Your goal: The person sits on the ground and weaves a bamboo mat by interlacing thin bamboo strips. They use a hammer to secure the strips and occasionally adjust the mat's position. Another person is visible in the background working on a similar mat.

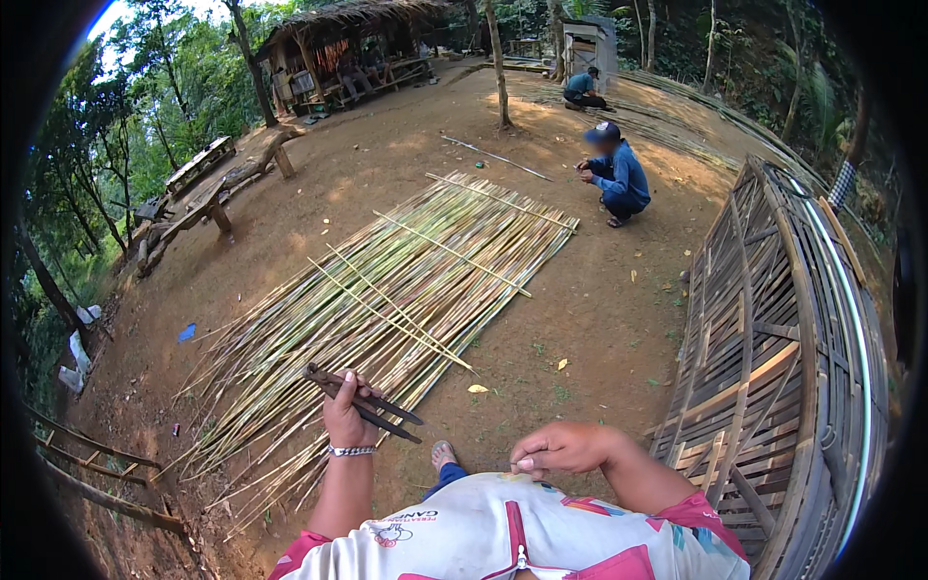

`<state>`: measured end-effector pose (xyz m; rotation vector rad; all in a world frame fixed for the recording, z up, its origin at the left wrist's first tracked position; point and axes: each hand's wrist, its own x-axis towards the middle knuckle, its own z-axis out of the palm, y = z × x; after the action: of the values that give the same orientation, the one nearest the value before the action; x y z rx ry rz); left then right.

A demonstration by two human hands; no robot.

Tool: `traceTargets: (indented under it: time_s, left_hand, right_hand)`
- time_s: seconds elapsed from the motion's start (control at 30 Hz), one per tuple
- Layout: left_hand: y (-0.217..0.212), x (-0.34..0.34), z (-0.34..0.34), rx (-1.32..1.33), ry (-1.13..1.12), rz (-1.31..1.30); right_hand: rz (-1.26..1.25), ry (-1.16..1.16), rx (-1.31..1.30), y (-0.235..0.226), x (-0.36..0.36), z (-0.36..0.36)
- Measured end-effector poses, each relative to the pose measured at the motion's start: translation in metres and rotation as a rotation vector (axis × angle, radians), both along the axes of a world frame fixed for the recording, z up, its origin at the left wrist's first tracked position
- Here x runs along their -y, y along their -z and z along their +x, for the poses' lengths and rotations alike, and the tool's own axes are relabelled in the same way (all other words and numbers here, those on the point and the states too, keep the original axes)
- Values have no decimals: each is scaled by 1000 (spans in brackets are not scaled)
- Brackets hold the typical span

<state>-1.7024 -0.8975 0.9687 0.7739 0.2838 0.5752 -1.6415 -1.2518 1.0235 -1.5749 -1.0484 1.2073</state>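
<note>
My left hand (348,411) is closed around a dark tool with two long, narrow legs (391,418). Its legs spread apart toward the right, and its thicker end sticks out at the upper left; its exact kind is unclear. Beyond this hand lies a wide mat of long, thin bamboo poles (387,290), side by side on the ground, with several poles laid crosswise over them. My right hand (565,448) is held close to the front of my shirt, fingers curled in a pinch. Whatever is between those fingertips is too small or hidden to make out.
A person in blue (623,176) squats beyond the mat's right corner; another (584,89) sits farther back. A slatted wooden frame (773,358) stands along my right. A thin tree trunk (499,77), a log bench (208,208) and a thatched hut (338,58) are farther off.
</note>
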Motion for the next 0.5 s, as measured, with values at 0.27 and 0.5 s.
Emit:
traceTargets:
  time_s: [0.27, 0.5]
  left_hand:
    - [-13, 9, 2, 156, -42, 95]
    - [-33, 34, -6, 127, -155, 429]
  right_hand:
    - [389, 400, -586, 36, 20, -2]
    - [281, 893, -472, 79, 8, 12]
